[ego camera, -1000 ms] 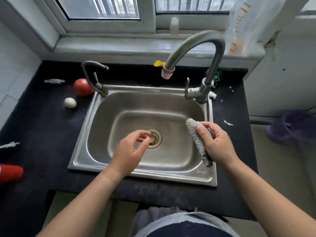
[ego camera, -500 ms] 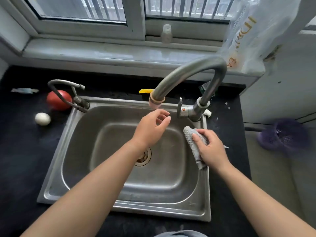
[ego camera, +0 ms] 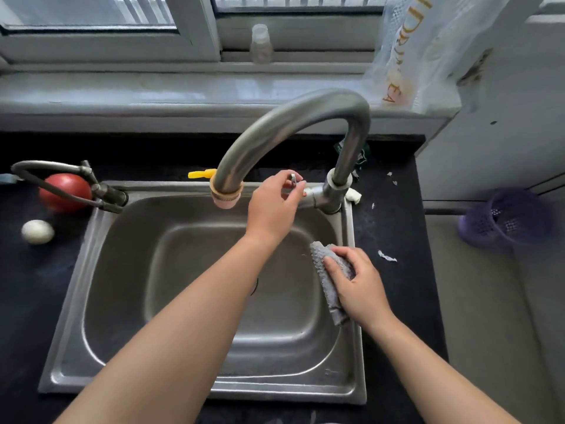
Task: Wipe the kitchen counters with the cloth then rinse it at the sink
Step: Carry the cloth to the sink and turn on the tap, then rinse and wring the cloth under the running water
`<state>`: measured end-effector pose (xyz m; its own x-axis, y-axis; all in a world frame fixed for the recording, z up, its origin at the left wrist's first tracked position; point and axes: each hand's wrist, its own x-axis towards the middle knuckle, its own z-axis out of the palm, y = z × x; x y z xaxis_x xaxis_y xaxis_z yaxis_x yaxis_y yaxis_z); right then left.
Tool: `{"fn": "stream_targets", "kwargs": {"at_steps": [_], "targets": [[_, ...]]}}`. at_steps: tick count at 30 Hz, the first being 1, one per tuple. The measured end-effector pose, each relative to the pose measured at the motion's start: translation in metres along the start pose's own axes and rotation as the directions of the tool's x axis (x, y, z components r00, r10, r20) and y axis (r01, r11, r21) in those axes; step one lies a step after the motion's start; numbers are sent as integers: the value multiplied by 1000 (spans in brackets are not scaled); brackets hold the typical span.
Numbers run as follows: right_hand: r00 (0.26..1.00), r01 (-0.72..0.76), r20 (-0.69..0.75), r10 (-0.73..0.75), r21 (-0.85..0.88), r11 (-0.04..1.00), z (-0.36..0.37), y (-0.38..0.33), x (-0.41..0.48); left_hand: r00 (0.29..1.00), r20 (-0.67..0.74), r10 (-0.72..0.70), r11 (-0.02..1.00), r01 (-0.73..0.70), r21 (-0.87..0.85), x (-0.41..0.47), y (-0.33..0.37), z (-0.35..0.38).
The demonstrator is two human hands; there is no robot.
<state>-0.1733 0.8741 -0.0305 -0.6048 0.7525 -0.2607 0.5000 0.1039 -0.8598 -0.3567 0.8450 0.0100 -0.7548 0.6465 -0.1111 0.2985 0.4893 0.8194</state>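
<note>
Partial gold lettering is being shown on the clear plastic bag (ego camera: pixel 428 50) hanging at 1 o'clock; only "EA" and fragments above it are being read, the rest being creased. No other writing is being made out. The grey cloth (ego camera: pixel 328 286) is being held rolled into a long bundle over the right inner wall of the steel sink (ego camera: pixel 195 301), at about 4 o'clock from the drain; its long axis is being kept near vertical in the frame, the upper end pointing toward 11 o'clock, the lower end toward 5 o'clock. The right hand (ego camera: pixel 357 289) is being wrapped closed around the cloth's middle, both ends being left free. The left hand (ego camera: pixel 273 209) is being held at the tap lever (ego camera: pixel 294 179), thumb and fingers pinched on it, beside the base of the curved tap (ego camera: pixel 290 130). On the dark counter (ego camera: pixel 33 286) at 9 o'clock, a red tomato (ego camera: pixel 65 192) and a white egg (ego camera: pixel 37 231) are being seen lying apart.
</note>
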Motion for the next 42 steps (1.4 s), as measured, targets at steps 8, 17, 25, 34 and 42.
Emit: {"fn": "stream_targets", "kwargs": {"at_steps": [8,17,25,34,42], "targets": [[1000,-13,-9,14,25,1000,2,-1,0,1000,-18,-4,1000,3,-28,-2,-10,-1],[1000,-25,-14,26,41,999,3,-3,0,998,-5,-59,995,58,-84,-5,-17,-1],[1000,-17,-18,18,50,999,7,-9,3,994,9,-109,984,109,-138,-14,-23,-9],[995,49,85,-52,43,998,32,-38,12,957,2,-291,954,290,-73,-62,-73,-62],[955,170,240,-174,36,985,93,-81,30,950,119,-288,924,308,-226,-72,-90,-82]]}}
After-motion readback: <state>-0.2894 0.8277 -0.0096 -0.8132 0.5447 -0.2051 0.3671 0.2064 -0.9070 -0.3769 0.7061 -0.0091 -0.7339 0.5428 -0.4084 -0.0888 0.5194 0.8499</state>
